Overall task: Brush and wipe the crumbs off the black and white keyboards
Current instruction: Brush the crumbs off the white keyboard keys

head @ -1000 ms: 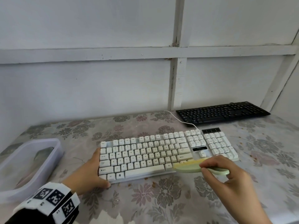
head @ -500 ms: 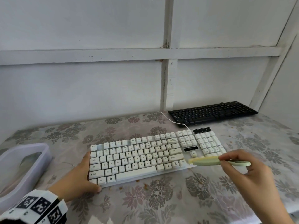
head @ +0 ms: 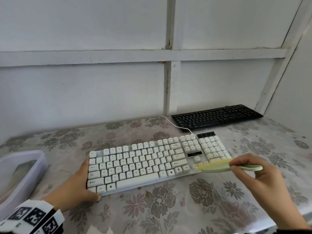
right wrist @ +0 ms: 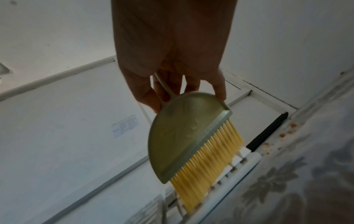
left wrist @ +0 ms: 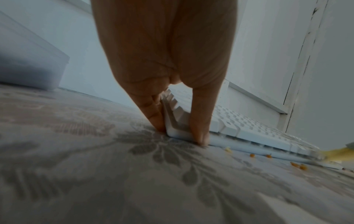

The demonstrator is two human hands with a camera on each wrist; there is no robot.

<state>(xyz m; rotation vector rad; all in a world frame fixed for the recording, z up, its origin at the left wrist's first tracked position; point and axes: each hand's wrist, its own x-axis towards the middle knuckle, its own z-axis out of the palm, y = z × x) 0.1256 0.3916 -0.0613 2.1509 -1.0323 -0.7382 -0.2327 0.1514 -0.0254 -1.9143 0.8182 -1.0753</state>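
White panelled walls are filling the upper half of the head view while our flowered worktop [head: 168, 215] is spreading across the lower half. We are keeping a pale plastic tub [head: 22, 166] at the left edge. We are leaving the black keyboard [head: 216, 116] waiting at centre right, against the wall. We are working on the white keyboard [head: 143, 164] in the middle, our left hand [head: 74, 188] clamping its lower-left corner between fingers and thumb, probably so it cannot slide. Our right hand [head: 263, 176] is pinching the green brush [head: 217, 167] by its thin handle, its yellow bristles lying on the lower-right keys. Orange crumbs [head: 147, 193] are lying just below the front edge.
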